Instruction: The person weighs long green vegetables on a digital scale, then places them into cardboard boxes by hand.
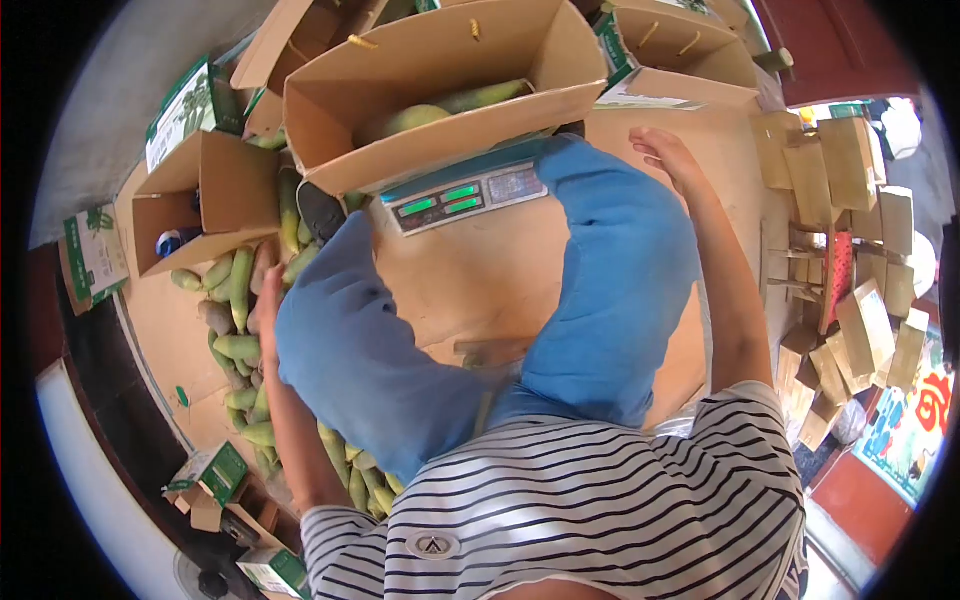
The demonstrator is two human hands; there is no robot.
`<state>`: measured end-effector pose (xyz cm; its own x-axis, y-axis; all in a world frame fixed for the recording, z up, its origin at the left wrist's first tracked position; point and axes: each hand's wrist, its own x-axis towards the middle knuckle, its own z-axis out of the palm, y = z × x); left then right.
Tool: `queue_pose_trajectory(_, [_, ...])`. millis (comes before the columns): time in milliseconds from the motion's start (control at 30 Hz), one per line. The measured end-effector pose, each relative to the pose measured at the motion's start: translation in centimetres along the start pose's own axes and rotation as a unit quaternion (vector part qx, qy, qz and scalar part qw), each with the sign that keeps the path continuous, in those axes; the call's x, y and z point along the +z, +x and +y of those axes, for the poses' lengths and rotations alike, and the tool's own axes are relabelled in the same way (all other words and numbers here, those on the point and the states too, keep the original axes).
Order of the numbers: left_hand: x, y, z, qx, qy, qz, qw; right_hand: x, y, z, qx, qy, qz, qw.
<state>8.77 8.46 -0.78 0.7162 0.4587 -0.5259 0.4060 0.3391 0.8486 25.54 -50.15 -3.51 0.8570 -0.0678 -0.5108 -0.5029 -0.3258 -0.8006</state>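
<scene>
Left: small open box (235,185) above a heap of long green vegetables (240,290) on the floor. Left hand (268,298) at the heap's edge, seen side-on; cannot tell if its fingers are apart, together or clamped on a vegetable. Middle: large open box (420,70), more vegetables inside, set over a scale (465,200) with lit green readouts. Right: right hand (665,155) past the knee, fingers loosely curled, slightly apart, nothing between them
</scene>
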Motion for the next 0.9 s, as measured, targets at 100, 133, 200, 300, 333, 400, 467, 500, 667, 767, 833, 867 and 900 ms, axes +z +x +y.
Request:
queue_pose_trajectory(100, [2.9,-4.4,3.6,0.091,0.071,-0.046,0.992,-3.1,0.4,1.3,-0.020,0.012,0.069,0.997])
queue_pose_trajectory(133, [4.2,-6.7,4.9,0.123,0.101,-0.072,0.985,-3.7,0.6,1.3,-0.038,-0.024,0.098,0.994])
queue_pose_trajectory(200, [5.5,-11.1,7.7,0.205,0.196,-0.117,0.952,-4.4,1.4,0.7,-0.065,-0.050,0.132,0.988])
queue_pose_trajectory(300, [7.3,-14.8,10.3,0.342,0.380,-0.168,0.843,-5.2,3.2,-1.2,-0.075,-0.017,0.158,0.984])
queue_pose_trajectory(333, [8.5,-15.9,10.8,0.380,0.439,-0.181,0.794,-5.1,4.2,-2.0,-0.071,-0.003,0.167,0.983])
queue_pose_trajectory(400, [10.7,-16.8,10.6,0.427,0.562,-0.166,0.689,-5.2,6.7,-3.1,-0.048,0.043,0.203,0.977])
queue_pose_trajectory(467, [12.5,-16.2,9.6,0.436,0.684,-0.109,0.574,-5.1,10.1,-3.2,-0.007,0.104,0.254,0.961])
queue_pose_trajectory(500, [12.9,-16.0,9.0,0.447,0.727,-0.038,0.520,-5.0,11.2,-3.1,0.013,0.113,0.245,0.963])
queue_pose_trajectory(667, [12.6,-15.7,9.5,0.428,0.698,-0.063,0.571,-3.9,12.7,-3.4,0.056,-0.006,0.224,0.973])
queue_pose_trajectory(767, [12.6,-15.4,9.6,0.428,0.688,-0.065,0.582,-6.4,17.4,0.2,-0.165,-0.220,0.435,0.857])
queue_pose_trajectory(833, [12.4,-15.3,9.5,0.428,0.684,-0.070,0.586,-4.2,12.2,-4.7,-0.313,-0.160,0.420,0.837])
queue_pose_trajectory(867, [12.4,-15.3,9.5,0.429,0.681,-0.071,0.588,-1.8,8.9,-8.1,-0.369,-0.049,0.339,0.864])
queue_pose_trajectory(900, [12.5,-15.4,9.6,0.436,0.673,-0.067,0.593,0.7,4.8,-11.9,-0.375,-0.060,0.218,0.899])
